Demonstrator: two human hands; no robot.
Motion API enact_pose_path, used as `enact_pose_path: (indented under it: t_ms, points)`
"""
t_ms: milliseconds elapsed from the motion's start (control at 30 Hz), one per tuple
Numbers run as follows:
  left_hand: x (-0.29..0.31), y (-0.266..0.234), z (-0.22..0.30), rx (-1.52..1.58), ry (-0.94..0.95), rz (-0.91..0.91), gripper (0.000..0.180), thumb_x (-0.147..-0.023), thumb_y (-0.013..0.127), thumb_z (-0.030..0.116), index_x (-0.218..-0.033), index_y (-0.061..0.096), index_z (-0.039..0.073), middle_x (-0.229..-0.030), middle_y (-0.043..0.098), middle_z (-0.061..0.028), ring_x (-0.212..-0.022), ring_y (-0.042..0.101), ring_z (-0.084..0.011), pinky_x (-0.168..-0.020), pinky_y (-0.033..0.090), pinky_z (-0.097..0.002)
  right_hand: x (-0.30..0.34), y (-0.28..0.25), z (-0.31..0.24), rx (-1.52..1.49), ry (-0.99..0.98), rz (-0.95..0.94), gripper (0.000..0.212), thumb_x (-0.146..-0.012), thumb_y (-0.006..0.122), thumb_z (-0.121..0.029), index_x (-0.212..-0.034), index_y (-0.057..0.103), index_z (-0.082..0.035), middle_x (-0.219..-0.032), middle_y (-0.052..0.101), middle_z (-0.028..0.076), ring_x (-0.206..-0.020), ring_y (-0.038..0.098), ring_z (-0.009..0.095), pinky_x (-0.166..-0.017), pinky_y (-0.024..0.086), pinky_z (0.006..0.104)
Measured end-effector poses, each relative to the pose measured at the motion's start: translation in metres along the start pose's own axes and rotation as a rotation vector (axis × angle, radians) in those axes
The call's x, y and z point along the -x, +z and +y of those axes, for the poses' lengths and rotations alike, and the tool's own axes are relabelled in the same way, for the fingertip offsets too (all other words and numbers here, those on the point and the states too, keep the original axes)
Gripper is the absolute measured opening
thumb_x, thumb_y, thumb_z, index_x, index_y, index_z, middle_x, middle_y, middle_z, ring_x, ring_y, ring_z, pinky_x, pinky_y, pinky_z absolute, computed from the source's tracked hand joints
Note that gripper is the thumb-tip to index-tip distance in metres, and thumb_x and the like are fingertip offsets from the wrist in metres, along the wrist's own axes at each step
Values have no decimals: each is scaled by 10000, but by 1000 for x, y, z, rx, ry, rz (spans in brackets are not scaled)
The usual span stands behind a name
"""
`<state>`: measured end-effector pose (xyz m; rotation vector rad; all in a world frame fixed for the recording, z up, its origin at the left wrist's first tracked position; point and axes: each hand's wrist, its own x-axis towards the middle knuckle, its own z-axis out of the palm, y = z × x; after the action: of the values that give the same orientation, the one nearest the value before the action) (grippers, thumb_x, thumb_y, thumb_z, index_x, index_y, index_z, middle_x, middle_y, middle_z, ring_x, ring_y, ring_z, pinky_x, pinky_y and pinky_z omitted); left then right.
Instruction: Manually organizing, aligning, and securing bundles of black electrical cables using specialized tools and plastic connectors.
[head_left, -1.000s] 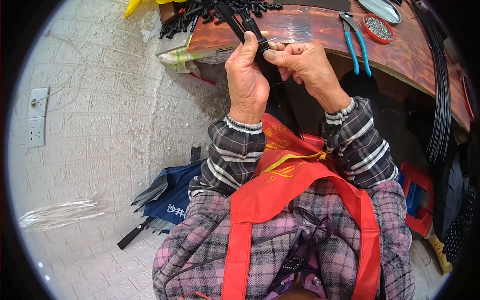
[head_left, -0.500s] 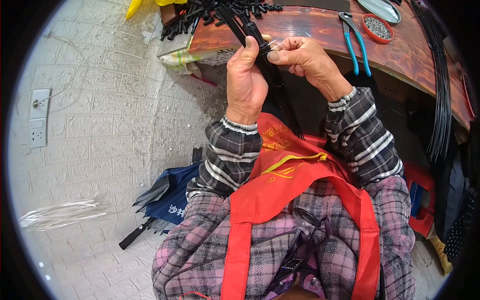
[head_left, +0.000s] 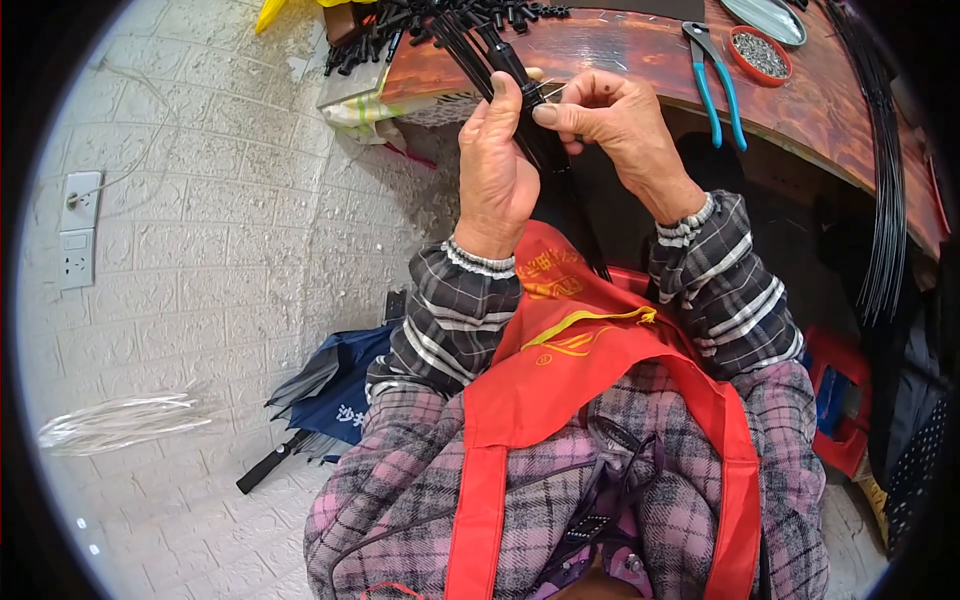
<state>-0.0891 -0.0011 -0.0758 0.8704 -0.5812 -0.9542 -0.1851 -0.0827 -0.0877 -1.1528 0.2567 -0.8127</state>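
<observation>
A black umbrella frame (head_left: 542, 150), a bundle of thin dark ribs around a shaft, slants from the table edge down toward my lap. My left hand (head_left: 497, 175) is wrapped round it below the black hub (head_left: 532, 98), thumb up along the near side. Close to the hub on the other side is my right hand (head_left: 625, 130), thumb and forefinger pinched together. A thin pale wire (head_left: 553, 93) runs from that pinch to the hub. The fingers behind the frame are mostly hidden.
On the wooden table (head_left: 620, 55) lie blue-handled pliers (head_left: 715, 85), a red dish of small metal bits (head_left: 760, 55) and a heap of black plastic parts (head_left: 400, 30). Long ribs (head_left: 885, 200) hang over its right edge. A folded blue umbrella (head_left: 340, 385) leans by the wall.
My right hand has shifted slightly, its fingers curling more at the hub. The left hand keeps its hold on the umbrella frame, nearly still.
</observation>
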Motion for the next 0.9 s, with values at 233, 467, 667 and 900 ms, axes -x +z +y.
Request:
enact_pose_path:
  t_ms: [233, 467, 667, 900]
  points:
    - [-2, 3, -1, 10, 30, 66, 332, -852, 493, 321, -927, 537, 0, -800, 546, -21, -726, 497, -76, -684, 410, -217, 6, 5, 2, -9, -29, 62, 116, -689, 679, -64, -758, 598, -18, -635, 540, -5, -531, 482, 60, -492, 390, 175]
    - [-4, 5, -5, -16, 115, 96, 326, -843, 510, 318, -924, 545, 3, -856, 538, -16, -776, 481, -74, -717, 392, -213, 11, 16, -5, 178, -78, 185, 123, -688, 674, -58, -779, 618, 2, -651, 562, -3, -550, 483, 50, -514, 395, 168]
    - [-3, 8, -5, -42, 134, 60, 332, -835, 520, 324, -927, 545, 5, -865, 534, -17, -788, 476, -72, -714, 389, -213, 10, 10, -11, 125, 38, 165, 135, -686, 681, -82, -763, 611, 4, -640, 557, -2, -542, 480, 57, -508, 385, 170]
    - [-1, 4, -5, 8, 45, 39, 316, -835, 521, 325, -904, 545, 17, -830, 544, -8, -751, 490, -69, -689, 405, -212, 6, 4, -7, 85, 19, 53, 141, -679, 687, -90, -753, 605, -3, -643, 554, 0, -532, 477, 63, -499, 378, 177]
